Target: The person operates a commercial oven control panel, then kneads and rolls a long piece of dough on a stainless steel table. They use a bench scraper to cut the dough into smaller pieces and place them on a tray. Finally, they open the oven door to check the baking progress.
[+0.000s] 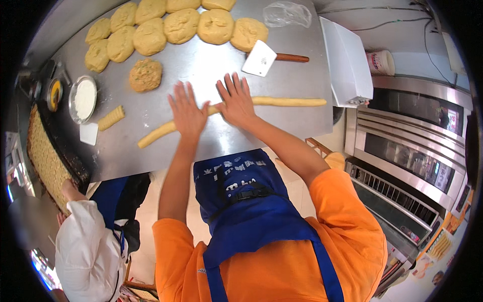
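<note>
A long, thin rope of yellow dough [289, 101] lies across the steel table. Both my palms press on its middle, with its two ends sticking out on either side. My left hand [188, 113] is flat, fingers stretched forward and thumb pointing to the right. Close beside it, my right hand [235, 103] lies flat too, its fingers pointing away from me. The part of the rope under the palms is hidden. Beyond my left hand sits a round, speckled orange-brown lump [146, 75]. A white scraper [259, 58] rests by a brown rolling pin [293, 58] beyond my right hand.
Several yellow dough pieces [181, 26] line the far side of the steel table [292, 128]. At left are a bowl of white powder [84, 99], a short ridged dough piece [111, 118] and another scraper [88, 134]. A person in white [90, 251] stands by a large tray [45, 151]. Ovens [410, 136] stand right.
</note>
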